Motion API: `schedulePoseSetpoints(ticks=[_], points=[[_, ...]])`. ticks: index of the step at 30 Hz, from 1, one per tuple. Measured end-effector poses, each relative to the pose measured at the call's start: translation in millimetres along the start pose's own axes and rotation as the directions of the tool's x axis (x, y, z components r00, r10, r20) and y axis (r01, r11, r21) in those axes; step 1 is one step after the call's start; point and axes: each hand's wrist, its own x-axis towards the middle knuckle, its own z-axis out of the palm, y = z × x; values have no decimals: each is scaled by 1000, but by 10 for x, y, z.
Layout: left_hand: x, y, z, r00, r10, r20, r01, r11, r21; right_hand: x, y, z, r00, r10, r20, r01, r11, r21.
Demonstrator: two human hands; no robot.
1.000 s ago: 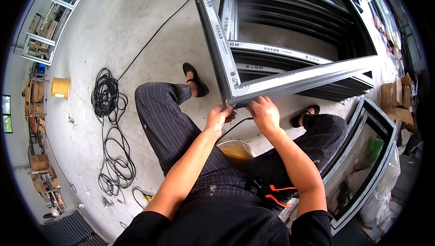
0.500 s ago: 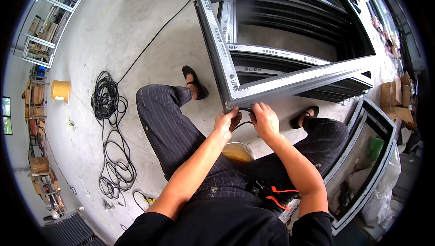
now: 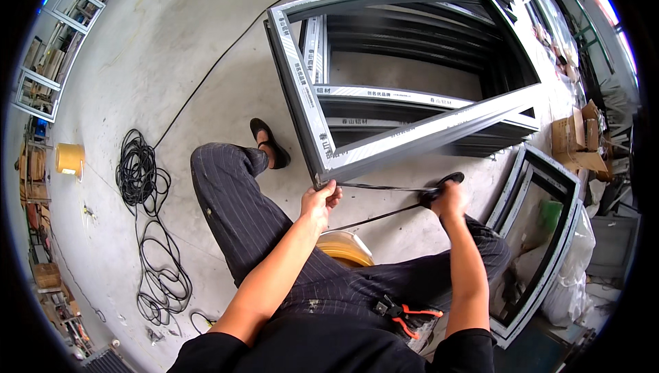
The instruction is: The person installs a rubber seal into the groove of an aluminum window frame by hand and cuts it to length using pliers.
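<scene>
A stack of grey aluminium window frames (image 3: 322, 140) lies on the concrete floor in front of me. My left hand (image 3: 318, 200) pinches the near corner of the top frame, where a thin black rubber strip (image 3: 384, 188) leaves it. My right hand (image 3: 447, 198) grips that strip further right, and the strip is stretched between the two hands along the frame's near rail. A second run of the strip slants from my right hand down toward a yellow bucket (image 3: 341, 247) between my legs.
A coiled black cable (image 3: 141, 188) trails over the floor at left, near a yellow roll (image 3: 68, 159). Another grey frame (image 3: 542, 236) leans at right, with cardboard boxes (image 3: 576, 140) behind. Orange-handled pliers (image 3: 405, 315) rest at my lap. More frames (image 3: 48, 71) stand at far left.
My right hand has moved to the right along the near rail, away from the left hand, drawing the black strip out taut. My left hand has stayed at the frame's corner.
</scene>
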Motion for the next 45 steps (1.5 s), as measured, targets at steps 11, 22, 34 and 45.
schedulePoseSetpoints(ticks=[11,22,34,45], points=[[-42,-71,-47,1000,0,12,2,987,-160,1291,659,-2271,755,-52,-654,243,948,205],[362,374,-380,974,192,-124,-207,971,-119,1917,77,-1854,789,-462,-404,562,809,172],[2052,3270,-1178,917,323,-234,-350,933,-81,1253,-2126,-2366,870,-326,-371,482,726,491],[2009,3352,-832,878,304,-370,-333,943,-16,343,-1219,-2163,735,-505,-453,581,813,36]])
